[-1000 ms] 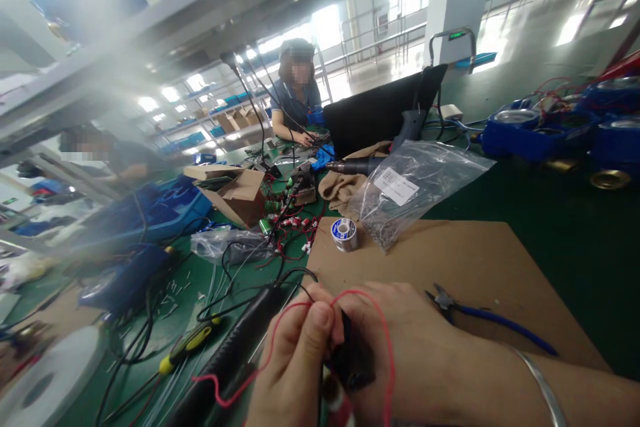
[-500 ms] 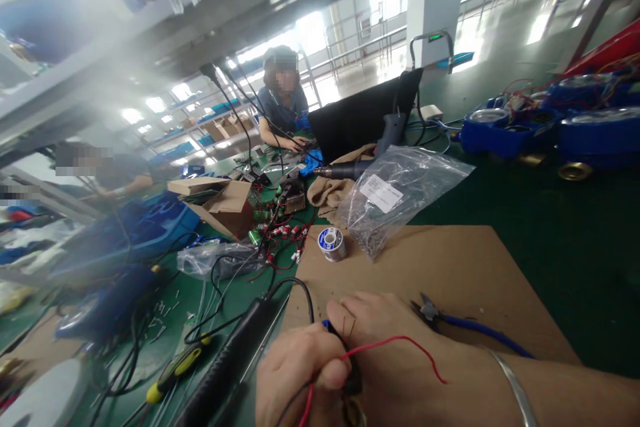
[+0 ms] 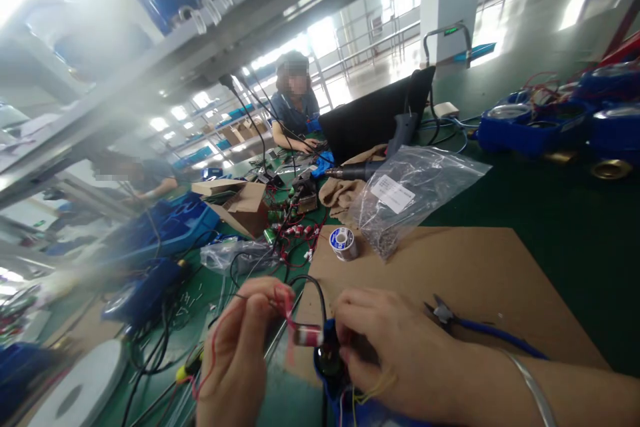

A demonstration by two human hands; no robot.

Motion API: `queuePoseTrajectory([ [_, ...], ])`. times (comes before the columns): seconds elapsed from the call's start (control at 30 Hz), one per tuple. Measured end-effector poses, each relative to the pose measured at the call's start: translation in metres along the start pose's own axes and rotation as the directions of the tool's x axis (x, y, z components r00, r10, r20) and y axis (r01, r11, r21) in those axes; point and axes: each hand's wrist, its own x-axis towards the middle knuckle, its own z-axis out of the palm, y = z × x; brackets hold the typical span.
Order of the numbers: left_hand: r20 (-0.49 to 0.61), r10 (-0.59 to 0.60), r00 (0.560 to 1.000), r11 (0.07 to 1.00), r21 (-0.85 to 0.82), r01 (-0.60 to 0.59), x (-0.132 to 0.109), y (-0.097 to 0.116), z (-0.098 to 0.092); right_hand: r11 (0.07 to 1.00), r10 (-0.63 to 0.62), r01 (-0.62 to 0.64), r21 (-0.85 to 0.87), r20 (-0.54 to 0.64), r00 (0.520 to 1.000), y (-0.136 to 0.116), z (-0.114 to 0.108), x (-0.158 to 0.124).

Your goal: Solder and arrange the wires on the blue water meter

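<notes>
The left hand (image 3: 240, 353) pinches a red wire (image 3: 289, 312) between thumb and fingertips, holding it clear of a small cylinder (image 3: 306, 335). The right hand (image 3: 395, 353) grips a blue part (image 3: 327, 363), apparently steadying it. Pliers (image 3: 450, 315) lie close by on the cardboard (image 3: 475, 267).

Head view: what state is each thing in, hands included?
Left hand, fingers pinched on red wire.
Right hand, closed on blue part.
Cutters, lying unheld on cardboard sheet.
Solder spool, resting on cardboard sheet.
Cardboard box, flaps open.
Plastic bag, lying slumped, label up.
</notes>
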Motion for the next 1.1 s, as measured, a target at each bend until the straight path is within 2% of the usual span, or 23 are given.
queuePoseTrajectory([
  [0.07, -0.142, 0.064, 0.988, 0.988, 0.150, -0.042, 0.022, -0.003, -0.017, 0.999, 0.019, -0.017, -0.032, 0.036, 0.999, -0.001, 0.001, 0.000],
  [0.13, -0.202, 0.061, 0.977, 0.975, 0.220, -0.015, 0.054, -0.012, -0.029, 0.998, -0.001, 0.005, -0.069, 0.050, 0.999, 0.001, 0.004, 0.000],
  [0.27, -0.165, 0.014, 0.986, 0.948, 0.316, 0.039, 0.122, -0.051, -0.039, 0.996, -0.069, 0.070, -0.059, 0.024, 0.997, 0.016, 0.014, -0.001],
  [0.37, -0.143, -0.065, 0.988, 0.898, 0.423, 0.120, 0.146, -0.077, -0.044, 0.981, -0.141, 0.151, 0.123, -0.084, 0.986, 0.024, 0.018, -0.002],
  [0.43, -0.150, -0.118, 0.982, 0.845, 0.504, 0.179, 0.137, -0.082, -0.047, 0.954, -0.164, 0.197, 0.226, -0.159, 0.974, 0.024, 0.016, -0.003],
  [0.53, -0.114, -0.168, 0.979, 0.798, 0.567, 0.203, 0.090, -0.069, -0.045, 0.949, -0.069, 0.106, 0.297, -0.132, 0.989, 0.016, 0.008, -0.002],
  [0.57, -0.066, -0.176, 0.982, 0.811, 0.555, 0.183, 0.069, -0.061, -0.042, 0.945, -0.030, 0.068, 0.319, -0.122, 0.992, 0.012, 0.004, -0.002],
  [0.63, 0.115, -0.151, 0.982, 0.875, 0.477, 0.079, 0.030, -0.045, -0.031, 0.934, 0.031, 0.018, 0.357, -0.132, 0.991, 0.007, -0.001, -0.002],
  [0.67, 0.283, -0.078, 0.956, 0.907, 0.418, -0.050, 0.013, -0.037, -0.024, 0.927, 0.052, 0.010, 0.376, -0.153, 0.987, 0.006, -0.002, -0.002],
  [0.73, 0.538, 0.075, 0.839, 0.914, 0.299, -0.274, -0.009, -0.024, -0.011, 0.907, 0.075, 0.012, 0.421, -0.189, 0.979, 0.006, -0.003, -0.001],
  [0.77, 0.619, 0.129, 0.775, 0.910, 0.236, -0.340, -0.015, -0.019, -0.005, 0.897, 0.089, 0.008, 0.442, -0.197, 0.976, 0.006, -0.003, -0.001],
  [0.8, 0.658, 0.161, 0.735, 0.909, 0.192, -0.370, -0.017, -0.014, -0.001, 0.887, 0.097, 0.006, 0.462, -0.200, 0.975, 0.007, -0.002, -0.001],
  [0.83, 0.673, 0.174, 0.719, 0.914, 0.162, -0.372, -0.017, -0.010, 0.003, 0.878, 0.103, 0.006, 0.479, -0.200, 0.974, 0.007, -0.003, 0.000],
  [0.9, 0.663, 0.185, 0.726, 0.923, 0.137, -0.360, -0.013, -0.005, 0.006, 0.874, 0.102, -0.003, 0.485, -0.177, 0.979, 0.006, -0.005, -0.001],
  [0.97, 0.655, 0.221, 0.722, 0.919, 0.108, -0.379, -0.009, -0.004, 0.007, 0.899, 0.098, -0.047, 0.436, -0.097, 0.990, 0.001, -0.009, -0.003],
  [1.07, 0.652, 0.328, 0.684, 0.918, -0.048, -0.394, -0.012, -0.010, 0.011, 0.989, 0.069, -0.071, 0.130, 0.018, 0.997, -0.006, -0.009, -0.013],
  [1.1, 0.632, 0.349, 0.691, 0.921, -0.096, -0.377, -0.016, -0.014, 0.014, 0.999, 0.041, -0.041, -0.007, 0.027, 0.999, -0.008, -0.007, -0.017],
])
